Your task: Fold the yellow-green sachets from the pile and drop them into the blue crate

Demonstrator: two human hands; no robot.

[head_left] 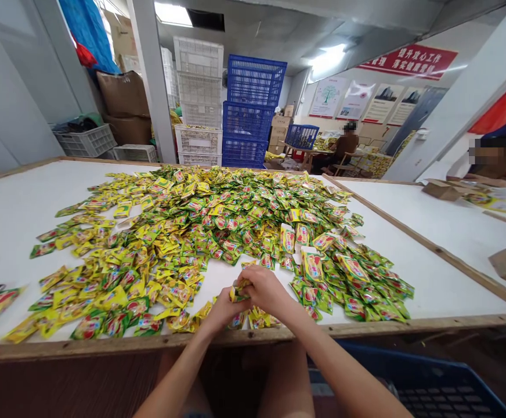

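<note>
Close to the front edge of the table point(392, 215), my left hand point(223, 309) is closed around a small yellow-and-green box point(237, 294), mostly hidden by fingers. Bent over its top from the right, my right hand point(265, 288) has its fingers closed on the same box; whether they also pinch a packet I cannot tell. Below and beside my hands lie small yellow packets point(259, 319). A broad heap of green and yellow packets point(218, 217) with printed red fruit spreads beyond them. Right of my hands, similar printed boxes point(311, 265) lie on the heap, one with a white flap raised.
A wooden strip point(436, 248) divides the table on the right. A blue crate point(431, 377) stands below the table edge. Blue crates point(253, 81) and white crates point(198, 87) are stacked behind. Another person point(346, 145) sits farther back; a second person point(497, 159) is at right.
</note>
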